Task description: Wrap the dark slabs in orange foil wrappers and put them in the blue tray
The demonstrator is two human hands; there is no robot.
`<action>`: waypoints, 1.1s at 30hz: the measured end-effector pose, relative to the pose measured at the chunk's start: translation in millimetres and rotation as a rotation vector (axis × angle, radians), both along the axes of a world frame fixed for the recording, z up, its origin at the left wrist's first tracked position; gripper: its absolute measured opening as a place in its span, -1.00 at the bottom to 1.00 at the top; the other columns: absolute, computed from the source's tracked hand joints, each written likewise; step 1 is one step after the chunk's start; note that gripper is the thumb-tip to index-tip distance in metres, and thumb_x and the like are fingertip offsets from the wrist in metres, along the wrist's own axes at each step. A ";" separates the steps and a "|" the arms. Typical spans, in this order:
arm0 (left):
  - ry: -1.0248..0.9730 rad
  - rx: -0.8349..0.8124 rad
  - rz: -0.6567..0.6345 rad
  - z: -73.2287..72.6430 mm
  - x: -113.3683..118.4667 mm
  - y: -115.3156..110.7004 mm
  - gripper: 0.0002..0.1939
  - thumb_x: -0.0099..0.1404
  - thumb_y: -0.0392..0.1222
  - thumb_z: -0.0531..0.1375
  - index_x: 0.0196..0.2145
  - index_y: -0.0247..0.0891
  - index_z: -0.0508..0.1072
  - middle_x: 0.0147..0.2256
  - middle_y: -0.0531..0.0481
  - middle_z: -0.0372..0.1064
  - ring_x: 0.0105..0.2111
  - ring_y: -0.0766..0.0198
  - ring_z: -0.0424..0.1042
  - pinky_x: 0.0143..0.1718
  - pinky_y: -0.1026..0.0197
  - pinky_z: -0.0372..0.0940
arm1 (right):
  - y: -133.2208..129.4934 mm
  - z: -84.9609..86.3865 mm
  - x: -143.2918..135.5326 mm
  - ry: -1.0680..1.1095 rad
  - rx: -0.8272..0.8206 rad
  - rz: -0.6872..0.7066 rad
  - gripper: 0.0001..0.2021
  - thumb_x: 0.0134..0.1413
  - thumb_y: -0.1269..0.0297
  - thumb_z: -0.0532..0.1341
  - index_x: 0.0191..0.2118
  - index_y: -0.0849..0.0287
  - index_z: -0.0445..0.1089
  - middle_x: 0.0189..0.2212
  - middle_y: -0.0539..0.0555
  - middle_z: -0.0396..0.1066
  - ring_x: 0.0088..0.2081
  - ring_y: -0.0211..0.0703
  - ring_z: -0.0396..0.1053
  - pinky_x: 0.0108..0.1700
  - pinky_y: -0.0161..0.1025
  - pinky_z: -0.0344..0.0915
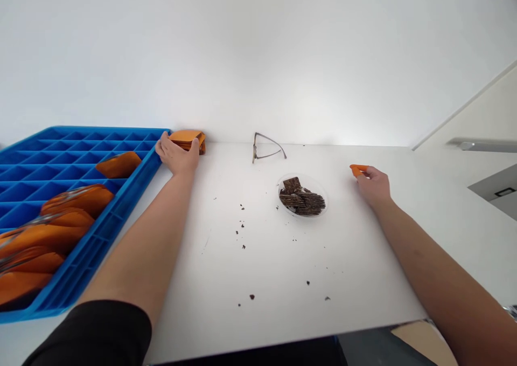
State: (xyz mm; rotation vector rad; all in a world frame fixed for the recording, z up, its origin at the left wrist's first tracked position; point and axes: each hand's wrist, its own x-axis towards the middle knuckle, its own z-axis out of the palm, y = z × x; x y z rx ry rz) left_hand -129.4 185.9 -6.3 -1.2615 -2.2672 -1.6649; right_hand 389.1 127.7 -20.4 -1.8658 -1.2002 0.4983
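Observation:
My left hand [177, 153] is at the back left, its fingers closed round a stack of orange packets [188, 138] beside the blue tray's back corner. At the right, my right hand [374, 184] grips a small orange object [358, 169] between thumb and fingers, above the white table. Between the hands, right of centre, a clear round dish [302, 215] holds a pile of dark brown, thin square pieces [309, 201]. Several filled orange pouches [76, 199] lie in the compartments of the blue tray [100, 234].
Eyeglasses [269, 154] lie near the table's back edge by the wall. Dark crumbs [252, 297] are scattered over the white table [210, 280]. The blue tray fills the left side. A dark gap shows beyond the front edge.

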 end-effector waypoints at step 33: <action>-0.076 0.155 -0.025 0.6 -6.6 -0.1 -0.34 0.35 -0.01 0.27 0.28 -0.39 0.28 0.30 -0.28 0.23 0.39 -0.06 0.08 0.47 -0.12 -0.11 | -8.3 8.0 -10.6 -0.186 0.041 0.067 -0.64 0.33 0.10 0.24 0.12 0.16 0.39 0.10 0.16 0.43 0.03 -0.06 0.46 0.06 0.03 0.47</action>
